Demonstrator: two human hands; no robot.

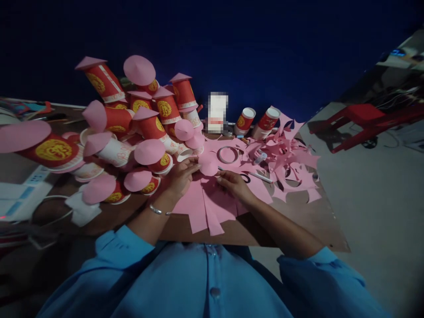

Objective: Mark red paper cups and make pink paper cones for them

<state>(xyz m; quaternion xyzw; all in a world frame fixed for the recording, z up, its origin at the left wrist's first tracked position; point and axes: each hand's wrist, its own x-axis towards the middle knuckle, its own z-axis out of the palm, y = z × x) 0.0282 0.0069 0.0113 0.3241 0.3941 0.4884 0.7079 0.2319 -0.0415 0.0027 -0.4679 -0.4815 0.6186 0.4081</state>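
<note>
My left hand (181, 176) has its fingers closed on the left edge of a small pink paper cone (208, 164) that rests on the table. My right hand (233, 183) lies just right of the cone on pink paper strips (207, 207), fingers curled; what they pinch is hidden. A white pen (261, 177) lies past my right hand. A silver bracelet (155, 210) circles my left wrist.
A pile of red paper cups with pink cone lids (139, 128) fills the table's left. A tape roll (228, 155), pink offcuts (291, 163) and two open red cups (245, 120) lie beyond. The brown table (298, 221) ends near my blue shirt. A red stool (361, 119) stands right.
</note>
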